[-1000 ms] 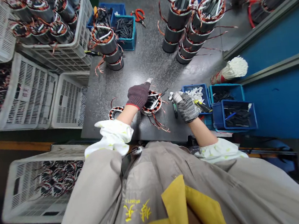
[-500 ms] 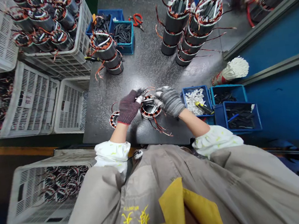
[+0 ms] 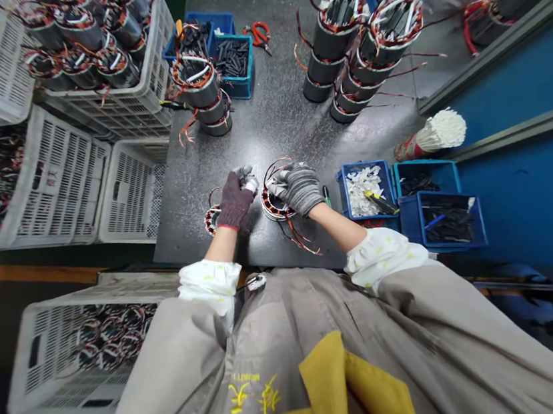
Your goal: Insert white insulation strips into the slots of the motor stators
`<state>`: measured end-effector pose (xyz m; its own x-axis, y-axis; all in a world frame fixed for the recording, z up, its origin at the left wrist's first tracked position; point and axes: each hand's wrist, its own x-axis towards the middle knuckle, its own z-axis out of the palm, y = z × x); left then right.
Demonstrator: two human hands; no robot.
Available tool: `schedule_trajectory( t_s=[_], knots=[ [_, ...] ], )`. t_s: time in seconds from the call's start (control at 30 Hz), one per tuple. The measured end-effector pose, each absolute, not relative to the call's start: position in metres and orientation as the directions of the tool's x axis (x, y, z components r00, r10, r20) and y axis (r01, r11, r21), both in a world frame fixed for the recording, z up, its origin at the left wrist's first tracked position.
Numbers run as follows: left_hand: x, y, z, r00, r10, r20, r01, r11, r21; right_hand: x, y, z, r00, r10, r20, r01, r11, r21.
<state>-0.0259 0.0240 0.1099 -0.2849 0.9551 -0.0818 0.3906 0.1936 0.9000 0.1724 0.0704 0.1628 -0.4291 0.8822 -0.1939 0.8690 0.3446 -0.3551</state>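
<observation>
Left hand (image 3: pixel 235 200) and right hand (image 3: pixel 299 189) at a copper-wound stator (image 3: pixel 274 202)
The stator lies flat on the dark workbench (image 3: pixel 266 124), under the grey-gloved right hand's curled fingers. The dark-gloved left hand pinches a small white piece (image 3: pixel 252 185), just beside a second stator (image 3: pixel 212 220).

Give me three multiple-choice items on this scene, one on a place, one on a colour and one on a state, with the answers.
1. Where is the right hand?
A. Inside a crate
B. On the stator
C. In a blue tray

2. What colour is the left glove?
A. Grey
B. White
C. Dark maroon

3. How do the stator stacks stand?
A. Upright
B. On their sides
C. Tipped against a crate

1: B, its fingers lie over the stator.
2: C, the glove shows dark maroon with a red cuff.
3: A, each stack rises on end from the table.
</observation>
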Motion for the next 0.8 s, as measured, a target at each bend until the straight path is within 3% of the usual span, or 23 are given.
schedule_trajectory(
  t_s=[0.13,0.27,0.47,0.8],
  knots=[
    [-0.011,-0.003,0.092,-0.372,0.897,-0.24,0.242,0.343,0.908,0.154,0.073,0.161,-0.5,0.851,-0.16,0.835,0.424,-0.351],
    [-0.01,-0.019,0.095,-0.378,0.892,-0.248,0.198,0.34,0.92,0.161,0.075,0.151,-0.694,0.699,-0.171,0.695,0.588,-0.414],
    [-0.022,-0.01,0.099,-0.335,0.929,-0.159,0.173,0.227,0.958,0.19,0.079,0.147,-0.478,0.869,-0.127,0.835,0.405,-0.372],
    [0.002,-0.009,0.095,-0.324,0.929,-0.178,0.258,0.268,0.928,0.144,0.077,0.161,-0.541,0.83,-0.137,0.835,0.511,-0.203]
  ],
)
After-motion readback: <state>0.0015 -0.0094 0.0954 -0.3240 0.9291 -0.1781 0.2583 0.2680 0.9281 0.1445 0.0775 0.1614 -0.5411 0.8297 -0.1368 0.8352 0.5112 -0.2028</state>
